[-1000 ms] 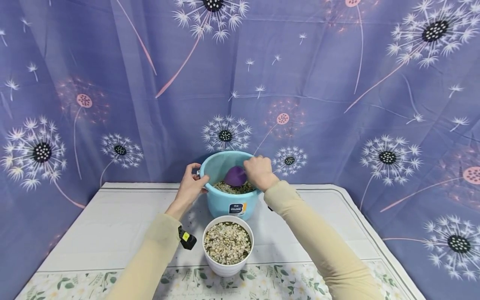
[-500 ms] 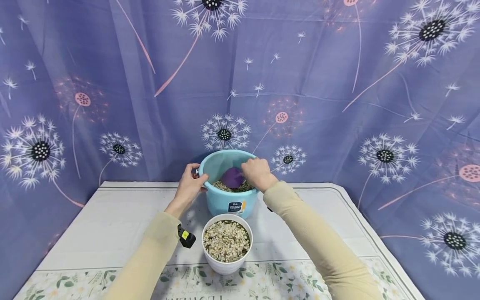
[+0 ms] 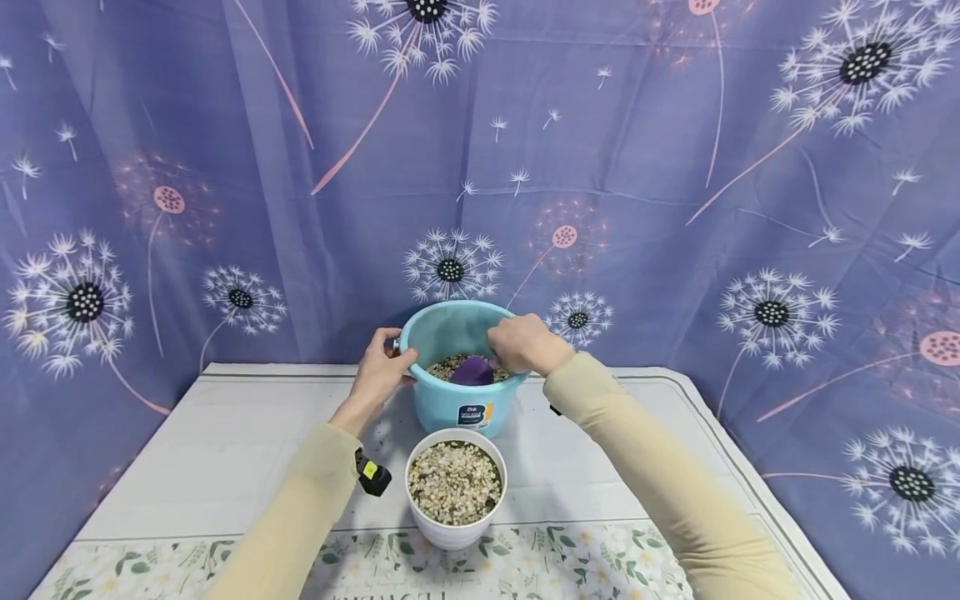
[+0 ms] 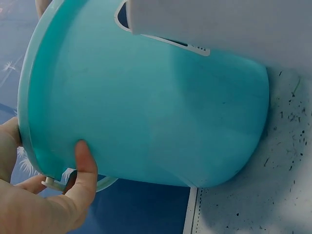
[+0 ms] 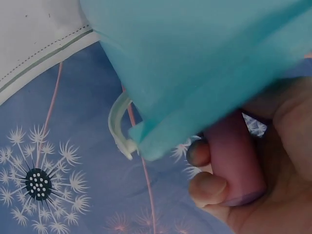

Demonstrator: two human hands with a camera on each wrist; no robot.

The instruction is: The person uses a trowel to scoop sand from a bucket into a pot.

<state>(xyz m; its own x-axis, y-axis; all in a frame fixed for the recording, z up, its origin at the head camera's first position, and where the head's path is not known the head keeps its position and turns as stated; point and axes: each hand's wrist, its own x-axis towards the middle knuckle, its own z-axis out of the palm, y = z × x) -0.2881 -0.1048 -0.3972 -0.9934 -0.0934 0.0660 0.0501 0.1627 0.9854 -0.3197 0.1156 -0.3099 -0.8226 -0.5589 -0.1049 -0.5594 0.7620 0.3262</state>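
Note:
A light-blue bucket [image 3: 435,410] stands at the back middle of the table, part-filled with a grainy brown-grey mix [image 3: 446,367]. My left hand [image 3: 377,368] grips its rim at the left handle mount, the thumb lying along the outer wall. At the right rim my right hand [image 3: 521,343] is curled round the pinkish handle [image 5: 235,161] of a purple trowel [image 3: 472,372]. The trowel's blade is low inside the bucket, at the mix; its tip is hidden. In front of the bucket is a white pot [image 3: 450,537] topped with pale granules [image 3: 453,483].
A white table [image 3: 255,450] with a floral strip along its near side carries everything. Dark crumbs [image 4: 292,117] are scattered beside the bucket. Directly behind hangs a blue-purple dandelion curtain [image 3: 360,250]. The bucket's bail handle [image 5: 118,124] hangs at its side.
The trowel's blade has swung left, then dropped lower toward the near wall of the bucket. My right hand and forearm have shifted slightly right. The left hand keeps its hold.

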